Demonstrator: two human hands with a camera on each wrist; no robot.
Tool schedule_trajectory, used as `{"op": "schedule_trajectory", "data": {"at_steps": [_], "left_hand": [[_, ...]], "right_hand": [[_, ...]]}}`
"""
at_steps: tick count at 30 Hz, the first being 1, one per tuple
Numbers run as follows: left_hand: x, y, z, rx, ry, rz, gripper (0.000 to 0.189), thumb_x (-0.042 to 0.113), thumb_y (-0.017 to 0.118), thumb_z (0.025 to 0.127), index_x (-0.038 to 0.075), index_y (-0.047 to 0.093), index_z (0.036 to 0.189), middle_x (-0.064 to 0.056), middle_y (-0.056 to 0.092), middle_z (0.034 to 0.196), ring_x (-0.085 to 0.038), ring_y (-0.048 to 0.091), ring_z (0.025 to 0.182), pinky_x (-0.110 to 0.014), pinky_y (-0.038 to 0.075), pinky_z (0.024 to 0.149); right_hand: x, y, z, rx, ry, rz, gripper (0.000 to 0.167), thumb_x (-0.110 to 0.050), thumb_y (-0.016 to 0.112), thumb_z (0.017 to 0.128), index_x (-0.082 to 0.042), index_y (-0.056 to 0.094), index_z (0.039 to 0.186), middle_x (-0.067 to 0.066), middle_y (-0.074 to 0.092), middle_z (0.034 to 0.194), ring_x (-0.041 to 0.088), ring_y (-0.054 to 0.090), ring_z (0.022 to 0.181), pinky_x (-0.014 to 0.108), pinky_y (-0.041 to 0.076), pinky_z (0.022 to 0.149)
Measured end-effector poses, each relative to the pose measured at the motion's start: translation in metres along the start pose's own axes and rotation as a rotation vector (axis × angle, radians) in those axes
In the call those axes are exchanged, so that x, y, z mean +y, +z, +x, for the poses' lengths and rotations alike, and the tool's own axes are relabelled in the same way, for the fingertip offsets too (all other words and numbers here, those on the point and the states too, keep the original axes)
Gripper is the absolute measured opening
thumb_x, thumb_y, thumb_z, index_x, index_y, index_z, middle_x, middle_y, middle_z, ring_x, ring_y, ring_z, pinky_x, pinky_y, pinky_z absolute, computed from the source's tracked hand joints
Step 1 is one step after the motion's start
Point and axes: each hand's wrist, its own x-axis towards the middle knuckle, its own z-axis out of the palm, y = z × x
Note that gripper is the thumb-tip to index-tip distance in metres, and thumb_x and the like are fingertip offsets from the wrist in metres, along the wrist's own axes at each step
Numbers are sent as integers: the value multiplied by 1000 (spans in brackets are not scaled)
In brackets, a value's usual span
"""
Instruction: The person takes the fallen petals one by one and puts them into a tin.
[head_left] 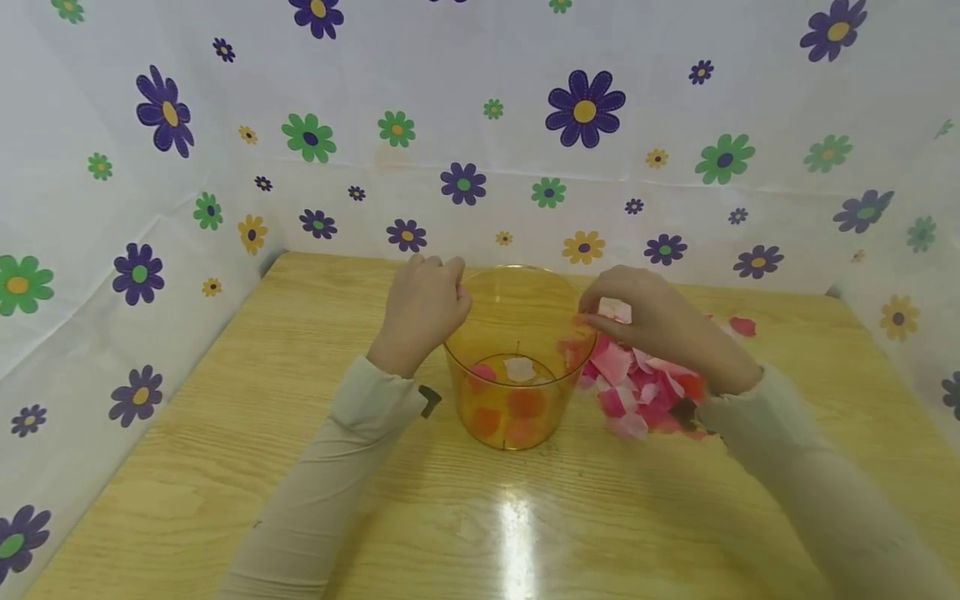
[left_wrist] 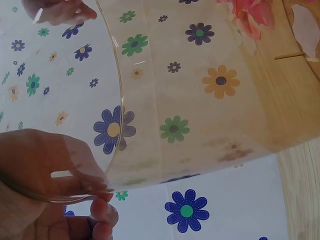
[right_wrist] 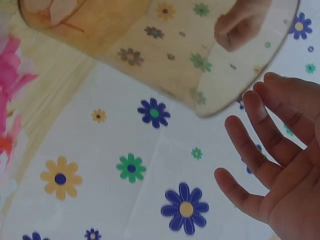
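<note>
A clear amber plastic tub stands upright on the table, with a few petals visible in and through it. My left hand grips its left rim; in the left wrist view the fingers curl beneath the rim's edge. My right hand is at the opposite rim, fingertips right by the edge. In the right wrist view, its fingers are spread and loosely bent, with nothing seen between them; the thumb is hidden there. Beside the tub, partly under the right forearm, lies a pile of pink, white and red petals.
The wooden table meets a white cloth backdrop with printed flowers at the back and sides. A loose pink petal lies right of the pile. Light glares off the table's front middle.
</note>
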Motion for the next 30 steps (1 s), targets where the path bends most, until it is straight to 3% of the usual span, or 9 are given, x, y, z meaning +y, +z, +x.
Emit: {"op": "schedule_trajectory", "data": {"at_steps": [8,15,23,30], "left_hand": [[-1,-2,1,-10,-4,2,13,15,51,87,5,57,82,-9,57,70,-25,47,67,-32,39,65],[1,-2,2,-23,-7,9,13,16,52,87,5,58,84,-9,59,72,-25,48,68,-32,40,67],[2,-2,2,-36,-6,6,13,15,51,87,5,58,83,-10,58,72,-25,48,68,-32,39,67],[1,-3,3,-25,-11,-3,13,15,51,87,5,58,84,-10,59,72,-25,47,68,-32,39,66]], "right_hand": [[25,-20,-25,19,238,-22,16,-8,71,80,-7,66,95,6,68,97,25,60,101,47,47,91],[58,-17,-34,-125,401,-33,21,-14,69,83,-8,67,102,11,68,104,31,59,103,50,49,88],[110,-14,-54,-211,525,-33,20,-11,64,86,-2,65,104,17,66,103,35,59,101,52,49,86],[136,-7,-71,-282,605,-15,26,-13,67,84,-3,66,108,20,66,109,38,60,103,53,50,85]]}}
